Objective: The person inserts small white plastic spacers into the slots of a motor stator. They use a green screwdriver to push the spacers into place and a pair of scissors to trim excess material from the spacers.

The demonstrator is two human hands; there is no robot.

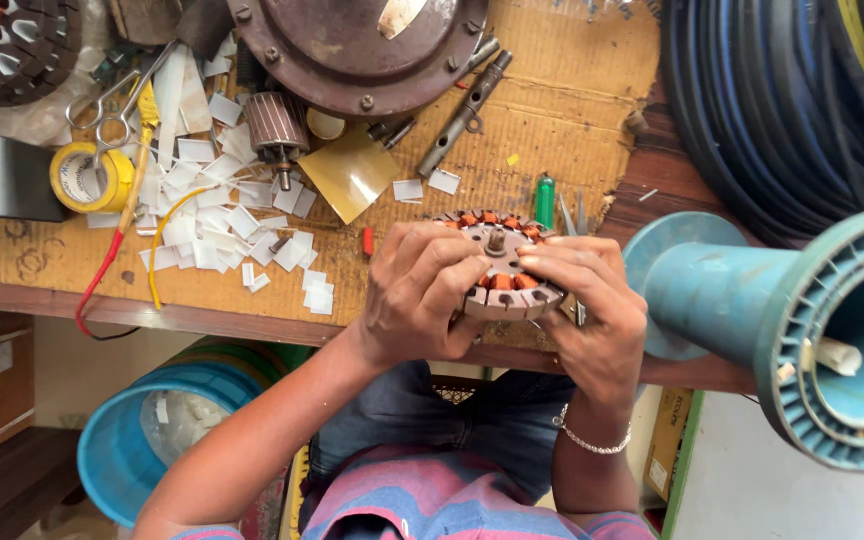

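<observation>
Both my hands hold a round grey motor stator (pixel 500 263) with copper-coloured windings in its slots and a short shaft at its centre. My left hand (pixel 414 292) grips its left rim, fingers curled over the top. My right hand (pixel 592 310), with a bead bracelet on the wrist, grips the right rim, and its fingertips press on the windings near the front. The stator is held just above the near edge of the worn wooden workbench (pixel 572 120).
Several white paper slips (pixel 220 215), scissors (pixel 112 105), a yellow tape roll (pixel 87 177), a small armature (pixel 278 128), a large rusty motor cover (pixel 357 45), a metal rod (pixel 464 115) and a green-handled screwdriver (pixel 545 200) lie on the bench. A teal spool (pixel 802 320) stands right; a blue tub (pixel 137 440) below.
</observation>
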